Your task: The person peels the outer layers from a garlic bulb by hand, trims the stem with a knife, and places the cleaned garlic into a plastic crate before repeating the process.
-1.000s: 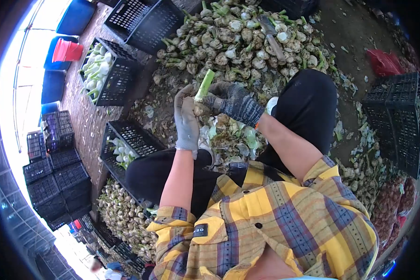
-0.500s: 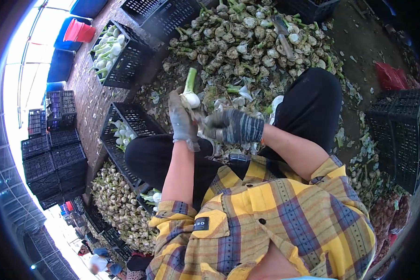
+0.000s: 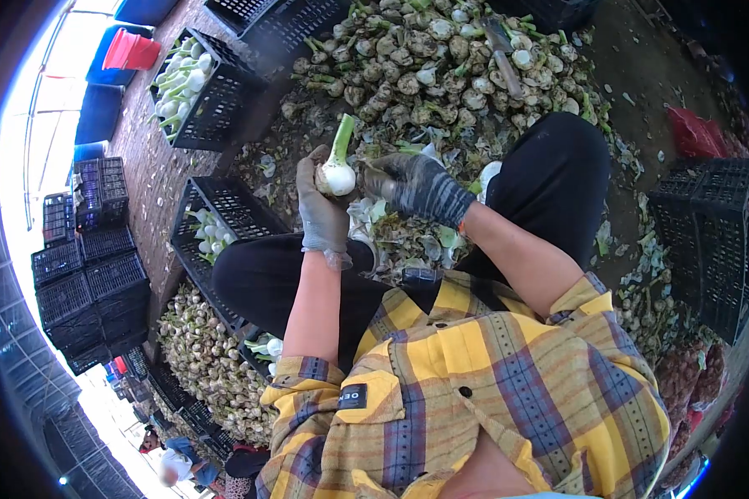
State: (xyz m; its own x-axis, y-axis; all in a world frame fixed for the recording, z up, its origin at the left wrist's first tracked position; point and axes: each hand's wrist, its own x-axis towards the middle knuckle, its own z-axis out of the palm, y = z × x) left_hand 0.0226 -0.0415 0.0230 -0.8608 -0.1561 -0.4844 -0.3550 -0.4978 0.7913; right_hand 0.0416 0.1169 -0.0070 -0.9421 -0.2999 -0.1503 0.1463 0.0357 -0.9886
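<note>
My left hand [image 3: 323, 204], in a dirty grey glove, is closed around a white garlic bulb [image 3: 338, 179]. Its cut green stem points up, and brown residue shows at the bulb's side. Just to the right is my right hand [image 3: 412, 185], in a dark striped glove, with its fingers curled together toward the bulb. Whatever may lie between those fingers is hidden. Beneath both hands, loose peelings [image 3: 416, 241] litter the ground between my legs.
A large heap of unpeeled bulbs [image 3: 408, 62] lies ahead, a wooden-handled knife [image 3: 508, 75] on it. Black crates of cleaned bulbs stand at left, one upper [image 3: 216, 108], one by my knee [image 3: 187, 241]. More bulbs [image 3: 200, 358] lie lower left; a black crate [image 3: 699, 241] stands right.
My right hand has moved up and slightly right, from below the bulb to beside it. The bulb stays in my left hand, now showing more of its white side.
</note>
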